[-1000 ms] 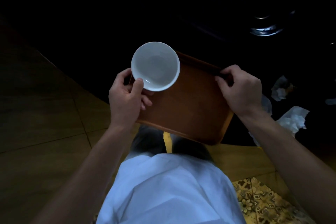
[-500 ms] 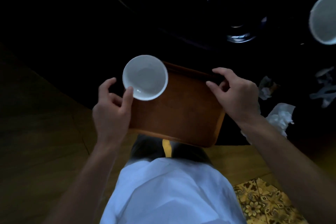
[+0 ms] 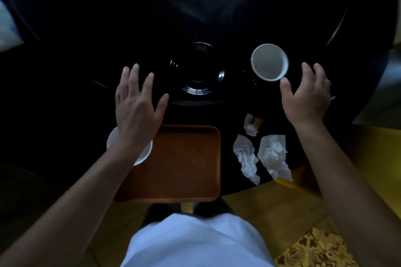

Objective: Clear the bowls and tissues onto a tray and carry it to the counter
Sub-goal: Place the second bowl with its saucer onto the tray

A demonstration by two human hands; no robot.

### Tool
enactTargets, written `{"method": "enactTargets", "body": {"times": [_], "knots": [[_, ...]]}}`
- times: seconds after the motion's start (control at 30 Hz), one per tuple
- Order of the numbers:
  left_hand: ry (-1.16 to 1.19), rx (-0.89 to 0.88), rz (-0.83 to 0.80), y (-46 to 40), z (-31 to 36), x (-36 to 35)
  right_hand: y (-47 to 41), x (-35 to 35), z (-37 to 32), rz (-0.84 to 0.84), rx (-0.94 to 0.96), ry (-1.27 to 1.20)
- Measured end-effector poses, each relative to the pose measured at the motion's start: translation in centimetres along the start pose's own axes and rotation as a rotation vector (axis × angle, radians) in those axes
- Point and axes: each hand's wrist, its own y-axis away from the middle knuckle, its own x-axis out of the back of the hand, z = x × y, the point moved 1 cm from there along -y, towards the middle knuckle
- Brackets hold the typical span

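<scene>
On the dark round surface (image 3: 86, 84), seen from the head view:
Tray: an orange-brown tray (image 3: 184, 165) lies flat at the near edge of the surface, its near side reaching past that edge over the yellow tiled floor (image 3: 282, 208).
Bowl on tray: a white bowl (image 3: 142, 155) sits at the tray's far left corner, mostly hidden under the left wrist.
Left hand: the left hand (image 3: 136, 106) hovers above that corner, palm down, fingers spread; its grip is wide and holds nothing.
Black bowl: a glossy black bowl (image 3: 197, 69) stands upright beyond the tray, between the two hands.
White bowl: a second white bowl (image 3: 269, 62) stands on the surface to the right of the black one, its opening tipped toward the camera.
Right hand: the right hand (image 3: 308, 95) is just beside this white bowl, thumb near its rim; the grip is wide, and whether the thumb touches cannot be told.
Tissues: three crumpled tissues (image 3: 273, 154) lie on the surface right of the tray, near the edge, apart from the tray.
Person: a white garment (image 3: 195, 243) fills the bottom middle.
</scene>
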Motion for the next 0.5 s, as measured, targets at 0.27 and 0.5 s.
{"method": "enactTargets", "body": {"times": [0.27, 0.5], "knots": [[-0.095, 0.058, -0.131, -6.2, 1.6, -3.7, -2.2, -1.5, -0.6, -0.217, -0.195, -0.184], [0.132, 0.268, -0.208, -7.4, 2.1, -3.6, -0.8, -3.2, -2.3, -0.328, -0.510, -0.734]]}}
